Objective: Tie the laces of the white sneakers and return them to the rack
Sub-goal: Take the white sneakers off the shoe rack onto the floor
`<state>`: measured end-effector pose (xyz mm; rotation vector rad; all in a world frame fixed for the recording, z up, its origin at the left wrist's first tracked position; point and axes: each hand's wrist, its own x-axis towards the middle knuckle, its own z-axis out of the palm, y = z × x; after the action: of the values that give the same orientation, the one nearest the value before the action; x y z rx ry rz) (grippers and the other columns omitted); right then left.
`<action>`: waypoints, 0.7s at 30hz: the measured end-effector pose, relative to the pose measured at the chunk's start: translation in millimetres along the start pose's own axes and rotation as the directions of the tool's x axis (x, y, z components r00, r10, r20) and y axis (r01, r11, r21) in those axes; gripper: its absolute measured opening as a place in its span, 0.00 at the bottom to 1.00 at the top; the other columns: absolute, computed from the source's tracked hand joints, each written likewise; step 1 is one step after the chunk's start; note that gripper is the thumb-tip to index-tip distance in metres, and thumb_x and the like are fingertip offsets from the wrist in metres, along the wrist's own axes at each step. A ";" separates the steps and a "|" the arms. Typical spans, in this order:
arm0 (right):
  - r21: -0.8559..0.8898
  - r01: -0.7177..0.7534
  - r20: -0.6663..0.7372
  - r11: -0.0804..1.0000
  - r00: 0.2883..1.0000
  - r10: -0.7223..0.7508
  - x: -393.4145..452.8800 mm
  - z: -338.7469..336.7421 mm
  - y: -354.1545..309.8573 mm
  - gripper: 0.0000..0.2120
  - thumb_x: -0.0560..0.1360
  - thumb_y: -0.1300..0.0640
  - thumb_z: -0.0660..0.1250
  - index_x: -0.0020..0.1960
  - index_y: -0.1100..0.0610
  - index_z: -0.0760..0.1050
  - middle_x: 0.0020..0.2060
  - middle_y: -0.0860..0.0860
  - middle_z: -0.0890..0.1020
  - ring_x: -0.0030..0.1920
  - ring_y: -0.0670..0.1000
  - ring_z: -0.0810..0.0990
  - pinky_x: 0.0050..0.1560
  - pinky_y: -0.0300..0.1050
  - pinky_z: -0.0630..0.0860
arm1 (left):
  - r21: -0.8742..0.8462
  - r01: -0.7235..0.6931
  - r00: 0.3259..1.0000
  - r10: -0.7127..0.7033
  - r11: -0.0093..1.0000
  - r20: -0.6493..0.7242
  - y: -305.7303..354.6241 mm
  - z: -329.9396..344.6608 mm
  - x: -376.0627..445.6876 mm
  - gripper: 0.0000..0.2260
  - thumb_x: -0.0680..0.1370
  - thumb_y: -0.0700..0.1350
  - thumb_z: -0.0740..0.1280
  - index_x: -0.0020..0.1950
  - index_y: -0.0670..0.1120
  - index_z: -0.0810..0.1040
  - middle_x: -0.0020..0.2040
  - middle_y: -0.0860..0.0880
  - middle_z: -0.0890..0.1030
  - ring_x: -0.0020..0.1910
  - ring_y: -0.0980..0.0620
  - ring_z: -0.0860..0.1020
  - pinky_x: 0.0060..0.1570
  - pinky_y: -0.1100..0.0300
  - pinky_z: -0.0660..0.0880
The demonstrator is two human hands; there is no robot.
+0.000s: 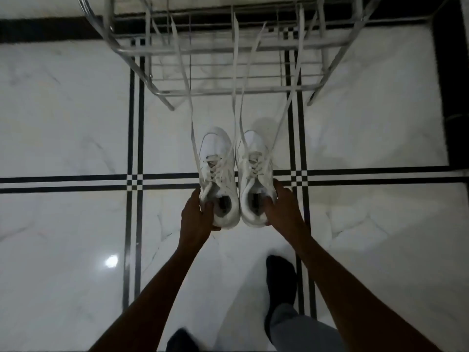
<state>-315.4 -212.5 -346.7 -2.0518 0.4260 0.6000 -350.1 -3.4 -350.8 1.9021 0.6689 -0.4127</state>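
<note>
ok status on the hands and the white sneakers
Left hand and right hand each grip one white lace-up sneaker at the heel. Long white laces untied, trailing toward silver wire rack.

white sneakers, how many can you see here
2: the white lace-up left sneaker held at its heel by the left hand, the right sneaker beside it, in the right hand.

Glossy white marble floor (pixel 63 118), grey veining. Thin paired black inlay stripes (pixel 76 182) cross it as a grid, checkered at intersections. Broad black border band (pixel 45 30) along the far edge. Round light reflection (pixel 111 261) near left.
</note>
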 end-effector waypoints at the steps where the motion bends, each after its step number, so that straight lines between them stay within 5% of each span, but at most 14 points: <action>1: -0.006 -0.036 0.007 0.999 0.999 0.036 8.1 10.9 15.5 0.17 0.80 0.58 0.63 0.68 0.57 0.73 0.57 0.58 0.81 0.57 0.58 0.82 0.56 0.57 0.82 | -0.005 0.010 1.000 -0.010 1.000 -0.008 -18.3 8.2 6.9 0.15 0.83 0.41 0.61 0.70 0.44 0.73 0.56 0.44 0.80 0.48 0.46 0.83 0.30 0.53 0.84; 6: -0.038 -0.080 -0.005 0.996 0.997 0.080 51.2 54.2 69.5 0.14 0.80 0.52 0.63 0.63 0.57 0.75 0.50 0.56 0.81 0.50 0.58 0.83 0.48 0.60 0.84 | 0.002 0.020 1.000 -0.020 1.000 0.016 -89.7 38.3 48.8 0.14 0.83 0.43 0.61 0.68 0.43 0.73 0.57 0.42 0.80 0.48 0.43 0.84 0.31 0.52 0.84; 12: -0.062 -0.053 -0.072 0.997 0.996 0.049 81.6 85.5 104.3 0.17 0.81 0.55 0.63 0.68 0.59 0.73 0.59 0.59 0.81 0.60 0.59 0.81 0.56 0.46 0.78 | 0.008 -0.002 1.000 0.002 1.000 0.018 -143.3 51.0 79.3 0.20 0.83 0.47 0.63 0.75 0.46 0.70 0.61 0.41 0.79 0.49 0.43 0.84 0.30 0.54 0.83; 15: -0.115 -0.051 -0.068 0.992 0.997 0.044 78.6 84.5 106.7 0.21 0.79 0.53 0.65 0.70 0.60 0.71 0.63 0.61 0.79 0.63 0.61 0.78 0.61 0.50 0.76 | 0.069 -0.021 1.000 0.020 0.997 0.023 -146.1 49.1 77.3 0.23 0.81 0.52 0.65 0.75 0.50 0.69 0.59 0.43 0.80 0.47 0.44 0.84 0.32 0.52 0.84; 18: -0.300 0.038 -0.230 0.953 0.967 -0.111 55.6 84.4 94.6 0.26 0.77 0.51 0.67 0.72 0.60 0.69 0.68 0.62 0.73 0.67 0.61 0.73 0.61 0.54 0.77 | 0.191 -0.042 0.999 0.046 0.981 -0.017 -139.6 38.8 72.9 0.29 0.75 0.67 0.66 0.73 0.59 0.70 0.57 0.51 0.79 0.50 0.48 0.82 0.48 0.45 0.83; 21: -0.410 0.292 -0.319 0.864 0.842 -0.436 34.0 93.9 63.9 0.14 0.78 0.56 0.66 0.62 0.60 0.77 0.61 0.58 0.77 0.60 0.54 0.77 0.53 0.45 0.79 | 0.162 -0.174 0.973 0.195 0.971 -0.123 -124.8 32.2 70.6 0.24 0.76 0.63 0.69 0.68 0.52 0.76 0.58 0.52 0.77 0.53 0.51 0.78 0.50 0.54 0.79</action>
<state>-343.6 -166.9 -452.4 -2.5242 0.1449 0.0010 -371.3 24.9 -493.4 2.1307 0.5560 -0.2183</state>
